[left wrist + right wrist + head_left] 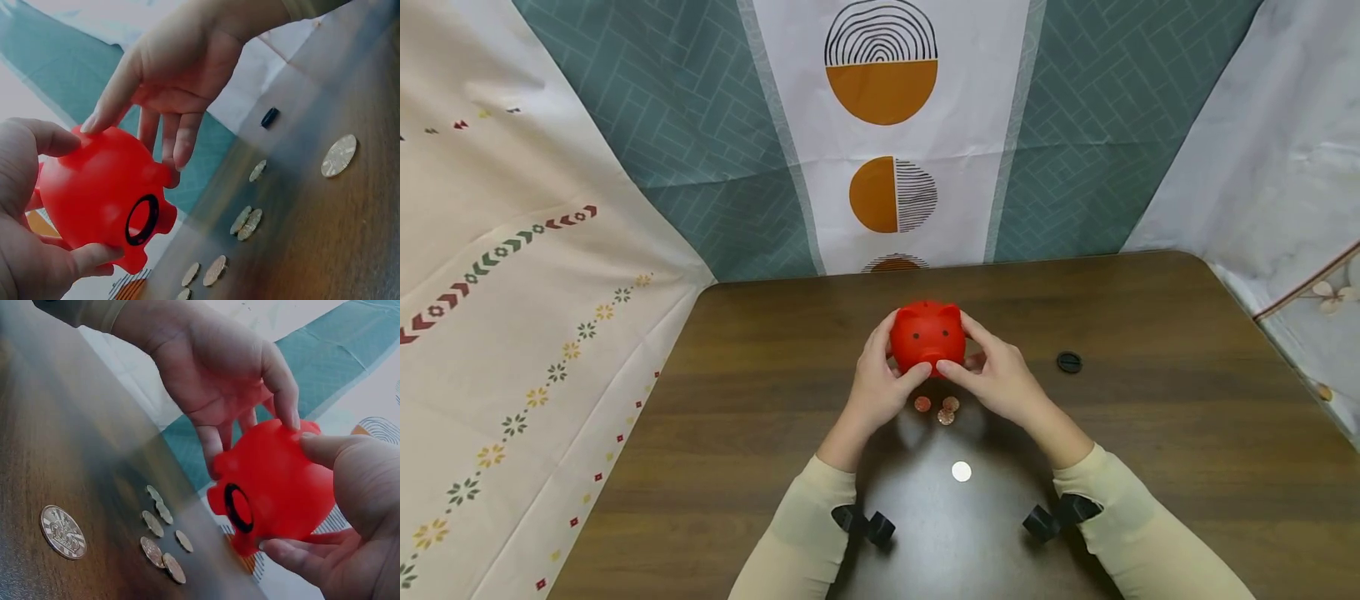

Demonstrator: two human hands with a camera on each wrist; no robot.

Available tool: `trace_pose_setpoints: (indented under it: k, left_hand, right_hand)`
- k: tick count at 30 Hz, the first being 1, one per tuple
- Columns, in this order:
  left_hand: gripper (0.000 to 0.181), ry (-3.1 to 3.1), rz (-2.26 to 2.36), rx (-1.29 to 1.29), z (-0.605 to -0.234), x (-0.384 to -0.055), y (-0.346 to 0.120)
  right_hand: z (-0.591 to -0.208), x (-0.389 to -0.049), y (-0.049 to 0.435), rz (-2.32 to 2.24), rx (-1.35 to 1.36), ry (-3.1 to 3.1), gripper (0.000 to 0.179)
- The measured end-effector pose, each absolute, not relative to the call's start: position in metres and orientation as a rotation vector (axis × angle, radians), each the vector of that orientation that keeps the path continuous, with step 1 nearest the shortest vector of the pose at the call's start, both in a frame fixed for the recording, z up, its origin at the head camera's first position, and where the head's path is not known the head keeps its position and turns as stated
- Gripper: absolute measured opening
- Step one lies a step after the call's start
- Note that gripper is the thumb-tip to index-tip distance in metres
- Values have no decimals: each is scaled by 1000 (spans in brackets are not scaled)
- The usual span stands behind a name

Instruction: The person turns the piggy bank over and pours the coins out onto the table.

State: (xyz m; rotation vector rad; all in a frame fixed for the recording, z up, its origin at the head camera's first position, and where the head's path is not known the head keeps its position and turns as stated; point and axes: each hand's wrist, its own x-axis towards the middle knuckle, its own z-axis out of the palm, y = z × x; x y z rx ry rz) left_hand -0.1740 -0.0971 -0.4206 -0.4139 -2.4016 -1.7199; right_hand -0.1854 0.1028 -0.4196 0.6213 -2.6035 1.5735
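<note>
A red piggy bank (928, 329) is raised off the table between both hands, its snout toward the head camera. My left hand (878, 375) grips one side and my right hand (1000, 375) the other, thumbs near the snout. Both wrist views show the round black-rimmed opening in its belly (112, 181). Beneath it on the table are several small coins (922, 404), some touching, also in the right wrist view as a loose coin group (152, 551). A larger coin (961, 472) lies nearer the person, apart from them.
A round black plug (1069, 362) lies on the wooden table (760, 433), right of the hands. Patterned cloths (700, 125) hang behind the table and along both sides. Each forearm has a black wrist camera (880, 527) strapped on.
</note>
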Motion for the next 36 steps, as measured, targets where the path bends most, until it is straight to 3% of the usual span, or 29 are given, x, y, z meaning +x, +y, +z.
trace_pose_setpoints:
  k: [6, 10, 17, 21, 29, 36]
  left_hand:
    - [76, -2089, -1672, -642, -400, -167, -92]
    - [73, -2250, -1711, -524, -380, -156, -91]
    - [76, -2491, -1712, -343, -415, -172, -96]
    - [75, -2500, -1707, -334, -408, -166, -94]
    - [76, -2090, -1635, -640, -401, -167, -94]
    - [76, -2389, -1706, -431, -421, -176, -97]
  right_hand:
    - [-408, -182, 102, 1428, 763, -2284, 83]
    - [-408, -183, 102, 1502, 729, -2411, 79]
    - [-422, -187, 102, 1571, 613, -2642, 77]
    - [-426, -187, 102, 1565, 614, -2662, 76]
    - [-412, -182, 100, 1454, 745, -2268, 82]
    - [-423, -185, 100, 1595, 624, -2555, 76]
